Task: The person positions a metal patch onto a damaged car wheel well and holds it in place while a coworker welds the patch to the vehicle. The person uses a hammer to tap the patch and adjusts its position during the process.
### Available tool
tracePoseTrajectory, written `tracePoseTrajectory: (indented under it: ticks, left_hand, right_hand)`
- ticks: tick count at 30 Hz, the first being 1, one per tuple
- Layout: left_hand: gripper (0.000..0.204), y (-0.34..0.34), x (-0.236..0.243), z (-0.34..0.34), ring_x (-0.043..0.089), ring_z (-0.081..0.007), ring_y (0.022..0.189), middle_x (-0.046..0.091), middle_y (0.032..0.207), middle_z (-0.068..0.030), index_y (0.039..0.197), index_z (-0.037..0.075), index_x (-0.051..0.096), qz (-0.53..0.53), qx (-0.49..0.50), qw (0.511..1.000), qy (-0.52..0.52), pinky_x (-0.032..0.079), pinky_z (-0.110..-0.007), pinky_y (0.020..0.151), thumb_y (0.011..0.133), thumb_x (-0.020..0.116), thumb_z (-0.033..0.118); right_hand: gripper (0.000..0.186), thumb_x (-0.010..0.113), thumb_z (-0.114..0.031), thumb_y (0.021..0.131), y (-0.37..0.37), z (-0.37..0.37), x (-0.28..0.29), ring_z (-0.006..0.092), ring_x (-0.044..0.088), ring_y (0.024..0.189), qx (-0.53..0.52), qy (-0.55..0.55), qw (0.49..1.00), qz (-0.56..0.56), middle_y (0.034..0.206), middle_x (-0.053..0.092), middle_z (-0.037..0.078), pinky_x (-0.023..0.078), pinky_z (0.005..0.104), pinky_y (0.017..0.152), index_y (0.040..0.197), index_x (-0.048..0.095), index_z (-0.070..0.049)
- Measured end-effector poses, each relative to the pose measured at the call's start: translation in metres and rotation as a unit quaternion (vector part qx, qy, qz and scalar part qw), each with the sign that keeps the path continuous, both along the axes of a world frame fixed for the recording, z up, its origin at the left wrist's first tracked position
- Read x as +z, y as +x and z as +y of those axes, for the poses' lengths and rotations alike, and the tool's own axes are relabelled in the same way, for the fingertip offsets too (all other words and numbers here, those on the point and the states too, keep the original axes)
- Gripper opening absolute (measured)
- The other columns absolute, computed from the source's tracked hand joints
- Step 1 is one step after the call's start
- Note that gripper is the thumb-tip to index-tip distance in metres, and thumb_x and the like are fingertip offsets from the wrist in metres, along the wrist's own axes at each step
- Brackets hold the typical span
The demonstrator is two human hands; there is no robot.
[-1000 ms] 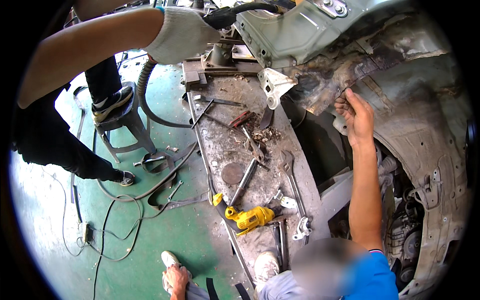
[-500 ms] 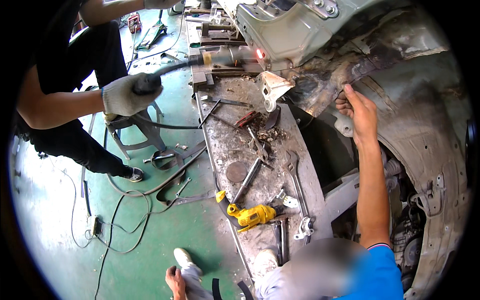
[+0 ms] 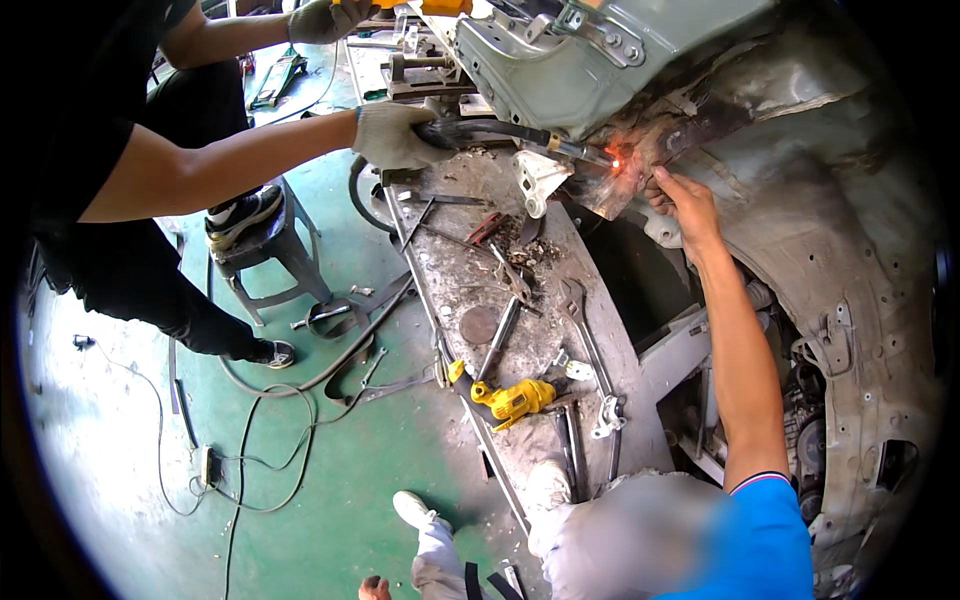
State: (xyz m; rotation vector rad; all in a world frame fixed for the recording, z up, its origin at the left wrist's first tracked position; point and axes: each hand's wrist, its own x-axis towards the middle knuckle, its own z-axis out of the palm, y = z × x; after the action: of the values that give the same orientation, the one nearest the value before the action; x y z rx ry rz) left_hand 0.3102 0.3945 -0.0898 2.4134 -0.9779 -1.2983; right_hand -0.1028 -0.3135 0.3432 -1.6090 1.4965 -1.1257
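Observation:
My gloved right hand (image 3: 390, 136) comes in from the left, wrapped round the black handle of a welding torch (image 3: 520, 133). Its tip meets the brown, scorched metal panel (image 3: 625, 190) of a car body, where an orange glow shows. At the top edge, my gloved left hand (image 3: 335, 18) closes on a yellow-orange object (image 3: 425, 6), mostly out of frame, so its kind is unclear. A co-worker's bare hand (image 3: 685, 200) pinches the panel's edge just right of the glow. A white bracket (image 3: 540, 180) lies below the torch.
On the metal bench (image 3: 540, 330) lie a yellow power tool (image 3: 520, 402), a large wrench (image 3: 582, 325), red-handled pliers (image 3: 487, 228) and scraps. The co-worker in blue (image 3: 745, 545) crouches at lower right. My shoe rests on a grey stool (image 3: 265, 255); cables (image 3: 240, 430) cross the green floor.
My right hand has moved right and the torch tip has shifted right and down onto the panel beside the co-worker's fingers. My left hand shows more fully, with the yellow-orange object now in view.

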Motion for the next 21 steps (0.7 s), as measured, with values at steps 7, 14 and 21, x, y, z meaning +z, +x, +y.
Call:
tracePoseTrajectory:
  ticks: [7,14,21]
  left_hand:
    - [0.035,0.028,0.005,0.058,0.066,-0.0386,0.097,0.07,0.103,-0.0219,0.105,0.0,0.07,-0.038,-0.054,0.997,-0.027,0.052,-0.044,0.087,0.093,0.061,0.032]
    - [0.029,0.041,0.01,0.054,0.065,-0.0374,0.099,0.07,0.106,-0.0199,0.106,0.003,0.07,-0.051,-0.067,0.995,-0.047,0.053,-0.044,0.087,0.093,0.06,0.027]
    - [0.028,0.045,0.013,0.054,0.065,-0.0376,0.1,0.069,0.107,-0.0205,0.108,0.003,0.07,-0.061,-0.061,0.996,-0.016,0.052,-0.044,0.088,0.092,0.061,0.024]
  right_hand:
    - [0.034,0.066,-0.033,0.095,0.002,-0.001,0.004,0.008,0.054,0.068,0.0,0.03,1.0,-0.004,0.079,0.066,0.003,0.045,0.0241,0.065,0.089,0.071,0.0]
    - [0.034,0.067,-0.035,0.094,-0.001,-0.002,0.012,0.0083,0.056,0.069,-0.003,0.051,0.999,0.01,0.078,0.067,0.002,0.046,0.0247,0.064,0.087,0.071,-0.002]
    - [0.034,0.065,-0.034,0.096,0.0,0.002,0.014,0.0088,0.056,0.068,0.0,0.062,0.998,0.013,0.079,0.067,0.002,0.046,0.0253,0.064,0.087,0.07,-0.001]
